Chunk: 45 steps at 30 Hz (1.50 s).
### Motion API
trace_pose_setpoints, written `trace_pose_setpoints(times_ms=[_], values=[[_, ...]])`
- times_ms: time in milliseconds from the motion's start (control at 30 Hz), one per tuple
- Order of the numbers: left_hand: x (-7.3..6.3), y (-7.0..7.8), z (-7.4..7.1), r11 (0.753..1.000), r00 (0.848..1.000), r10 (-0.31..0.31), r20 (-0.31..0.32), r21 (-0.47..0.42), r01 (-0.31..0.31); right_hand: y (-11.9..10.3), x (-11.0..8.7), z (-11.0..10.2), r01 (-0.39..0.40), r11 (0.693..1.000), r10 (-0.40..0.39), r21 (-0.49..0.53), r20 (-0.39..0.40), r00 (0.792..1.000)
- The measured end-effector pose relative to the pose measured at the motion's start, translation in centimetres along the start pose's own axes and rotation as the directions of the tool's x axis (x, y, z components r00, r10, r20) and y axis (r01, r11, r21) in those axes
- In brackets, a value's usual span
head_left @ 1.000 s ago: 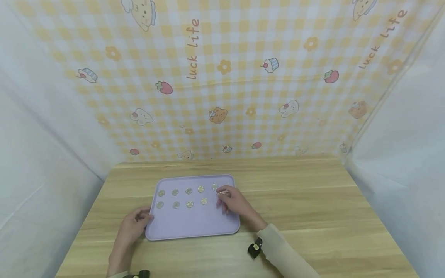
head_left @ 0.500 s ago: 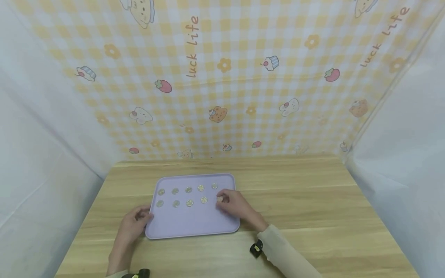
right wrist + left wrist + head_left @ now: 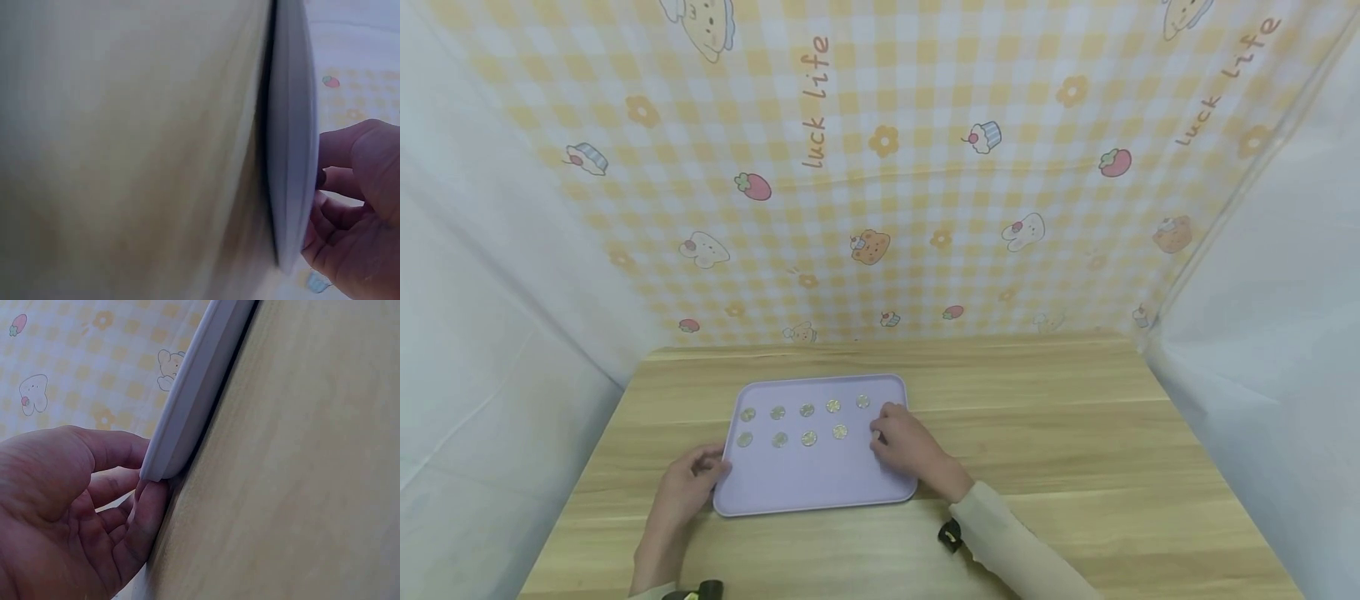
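A lilac tray (image 3: 820,483) lies on the wooden table, bearing two rows of round gold-coloured coins. My left hand (image 3: 687,487) grips its left rim; in the left wrist view, thumb and fingers pinch the tray wall (image 3: 190,406). Over the tray's right side, my right hand (image 3: 912,443) pinches a coin (image 3: 876,435) between thumb and fingers, low at the right end of the nearer row. To its left lies a flat coin (image 3: 840,432), and beyond it another coin (image 3: 862,402) ends the farther row. The right wrist view hides these fingertips behind the tray rim (image 3: 294,125).
The wooden table (image 3: 1045,433) extends right and in front of the tray. A yellow checked cloth (image 3: 917,192) hangs at the back, with white sheets on both sides. Black wrist devices, one by the right sleeve (image 3: 1011,542), sit on both wrists.
My right hand has come from near the farther row down towards me with the coin, then shifted slightly right. My left hand keeps its place on the tray rim.
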<state>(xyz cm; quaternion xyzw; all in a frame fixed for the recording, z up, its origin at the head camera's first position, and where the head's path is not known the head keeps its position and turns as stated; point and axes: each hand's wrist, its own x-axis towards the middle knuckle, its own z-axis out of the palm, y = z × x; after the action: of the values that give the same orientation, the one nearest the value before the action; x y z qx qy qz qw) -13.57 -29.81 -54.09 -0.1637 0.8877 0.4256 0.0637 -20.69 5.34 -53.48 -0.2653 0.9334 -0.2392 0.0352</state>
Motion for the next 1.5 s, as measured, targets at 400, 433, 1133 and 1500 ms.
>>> trace_pose_setpoints(times_ms=[400,433,1133,1500], values=[[0.0,0.0,0.0,1.000,1.000,0.000,0.010,-0.006,0.000,-0.8,-0.1,-0.6,0.014,0.993,-0.011,-0.115,0.030,0.999],[0.0,0.0,0.0,1.000,1.000,-0.001,0.009,-0.008,0.001,-0.9,0.0,-0.7,0.021,0.988,-0.017,-0.151,0.029,0.999],[0.0,0.0,-0.1,0.999,0.999,0.045,0.016,0.011,-0.045,1.1,-0.3,-2.0,-0.084,0.987,0.086,0.135,-0.013,0.996],[-0.2,0.2,-0.3,0.998,0.999,0.045,0.011,0.046,-0.045,4.1,-2.6,-4.5,-0.065,0.961,0.130,0.270,-0.228,0.965]])
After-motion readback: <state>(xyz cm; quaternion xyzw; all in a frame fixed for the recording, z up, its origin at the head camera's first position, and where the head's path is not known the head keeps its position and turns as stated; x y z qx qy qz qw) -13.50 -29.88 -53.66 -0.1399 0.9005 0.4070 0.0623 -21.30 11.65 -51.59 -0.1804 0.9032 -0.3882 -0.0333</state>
